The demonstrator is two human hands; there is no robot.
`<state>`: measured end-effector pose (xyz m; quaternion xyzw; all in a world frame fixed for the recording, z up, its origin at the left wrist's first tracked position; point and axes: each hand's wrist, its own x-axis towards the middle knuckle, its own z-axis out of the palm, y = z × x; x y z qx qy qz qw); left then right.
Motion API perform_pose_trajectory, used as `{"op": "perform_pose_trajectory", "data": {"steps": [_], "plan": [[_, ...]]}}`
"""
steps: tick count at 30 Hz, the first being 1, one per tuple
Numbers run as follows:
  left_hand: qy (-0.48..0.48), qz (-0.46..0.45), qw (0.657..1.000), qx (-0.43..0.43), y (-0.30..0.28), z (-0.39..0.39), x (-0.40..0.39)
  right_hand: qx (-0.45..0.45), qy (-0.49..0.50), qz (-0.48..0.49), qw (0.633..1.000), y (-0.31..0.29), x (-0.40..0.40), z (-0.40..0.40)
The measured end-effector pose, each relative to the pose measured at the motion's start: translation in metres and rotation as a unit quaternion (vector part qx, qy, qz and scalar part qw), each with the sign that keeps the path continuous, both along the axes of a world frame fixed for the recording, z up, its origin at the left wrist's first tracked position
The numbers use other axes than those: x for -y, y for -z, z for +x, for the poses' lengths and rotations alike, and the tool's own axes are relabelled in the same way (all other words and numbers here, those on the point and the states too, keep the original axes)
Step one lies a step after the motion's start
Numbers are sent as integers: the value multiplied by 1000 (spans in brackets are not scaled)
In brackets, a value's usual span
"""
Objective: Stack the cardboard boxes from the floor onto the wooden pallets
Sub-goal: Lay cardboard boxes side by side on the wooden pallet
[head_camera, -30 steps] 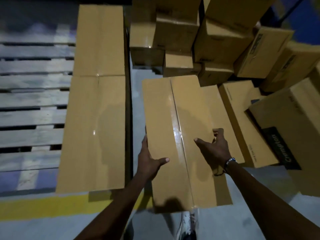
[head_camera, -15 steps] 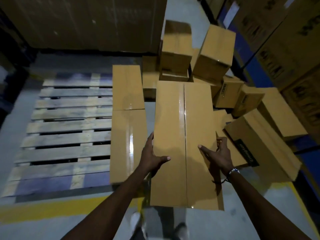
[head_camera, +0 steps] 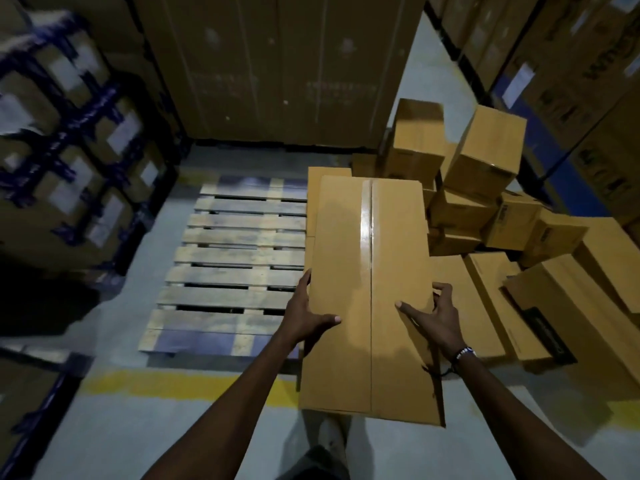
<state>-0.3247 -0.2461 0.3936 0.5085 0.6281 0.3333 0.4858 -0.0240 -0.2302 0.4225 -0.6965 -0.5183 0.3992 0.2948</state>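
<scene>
I hold a long flat cardboard box (head_camera: 367, 289) with a taped centre seam up off the floor, in front of me. My left hand (head_camera: 306, 318) grips its left edge, thumb lying on the top face. My right hand (head_camera: 434, 318) grips its right edge, thumb on top and fingers curled round the side. The wooden pallet (head_camera: 228, 268) lies on the floor to the left. Long boxes (head_camera: 313, 188) lie along the pallet's right side, mostly hidden behind the held box.
A jumbled pile of cardboard boxes (head_camera: 485, 157) fills the floor at the right, with flat ones (head_camera: 491, 306) nearer me. Tall stacked cartons (head_camera: 277, 64) stand behind the pallet. Blue racking with boxes (head_camera: 69, 150) lines the left. A yellow floor line (head_camera: 180, 384) crosses in front.
The box has risen off the floor pile and come closer to me. The view has pulled back and up, showing more of the pallet and racks. Both hands keep their grip.
</scene>
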Motion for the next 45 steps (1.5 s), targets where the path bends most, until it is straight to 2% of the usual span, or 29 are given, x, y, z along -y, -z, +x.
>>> {"op": "perform_pose_trajectory", "data": {"steps": [8,14,21,28,35,45], "plan": [[-14,39,999,-14,-28,-109,40,-31,-22,9,999,-15,36,-106],[-35,26,999,3,-27,-197,29,-20,-40,10,999,-15,12,-194],[-74,1,997,-17,-11,-337,-46,-38,-55,8,998,3,-75,-338],[-62,2,998,-26,-18,-479,-149,-63,-63,-17,996,8,-179,-478],[-40,7,999,-4,-11,-523,-260,-79,-47,-31,995,8,-279,-523],[-23,-20,999,11,53,-498,-421,-23,4,-30,999,64,-426,-503]]}}
